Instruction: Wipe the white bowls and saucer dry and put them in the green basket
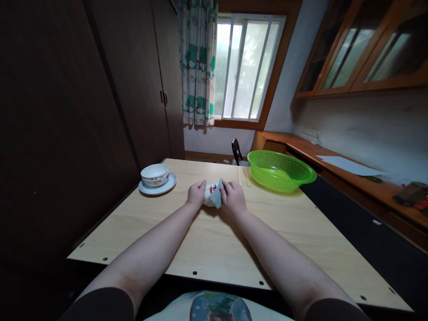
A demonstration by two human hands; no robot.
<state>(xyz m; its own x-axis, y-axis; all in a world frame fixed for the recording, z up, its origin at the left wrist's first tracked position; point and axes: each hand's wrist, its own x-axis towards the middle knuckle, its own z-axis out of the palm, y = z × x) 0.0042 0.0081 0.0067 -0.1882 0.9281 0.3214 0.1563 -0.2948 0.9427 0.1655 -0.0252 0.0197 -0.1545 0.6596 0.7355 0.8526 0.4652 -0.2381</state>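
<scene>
Over the middle of the table, my left hand [196,194] grips the side of a white bowl [207,189] with a red pattern, tilted so that its outside faces me. Fingers of my right hand [234,197] pinch a grey-blue cloth [216,199] against the bowl's other side. The cloth covers part of the bowl, and my hands hide its edges. To the left, stacked white bowls [155,172] with a coloured pattern sit on a pale plate [147,191].
A green plastic basin [279,171] stands at the table's right back, with light chopsticks [246,176] beside it. The wooden table [187,240] ends close to my body. A dark wardrobe [133,80] borders the left, a brown desk [334,162] the right. Behind is a folding chair [236,149].
</scene>
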